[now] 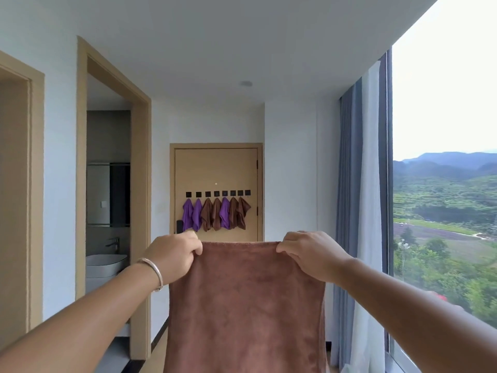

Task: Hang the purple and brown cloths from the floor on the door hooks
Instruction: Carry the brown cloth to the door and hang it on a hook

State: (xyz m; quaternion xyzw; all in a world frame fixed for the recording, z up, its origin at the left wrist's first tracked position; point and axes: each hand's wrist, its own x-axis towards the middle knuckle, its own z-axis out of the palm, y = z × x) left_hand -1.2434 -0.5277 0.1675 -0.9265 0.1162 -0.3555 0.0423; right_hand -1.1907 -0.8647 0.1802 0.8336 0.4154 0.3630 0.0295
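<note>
I hold a brown cloth (246,305) spread out flat in front of me. My left hand (173,255) pinches its top left corner and my right hand (313,254) pinches its top right corner. At the end of the hallway stands a tan door (215,170) with a row of several black hooks (216,194). Purple cloths (192,214) and brown cloths (212,218) hang from those hooks; the rightmost hook (247,192) looks bare. The held cloth hides the door's lower part and the floor.
An open doorway (113,184) on the left shows a bathroom with a white basin (105,262). Grey-blue and white curtains (360,211) hang on the right beside a large window (443,184). The hallway runs straight ahead toward the door.
</note>
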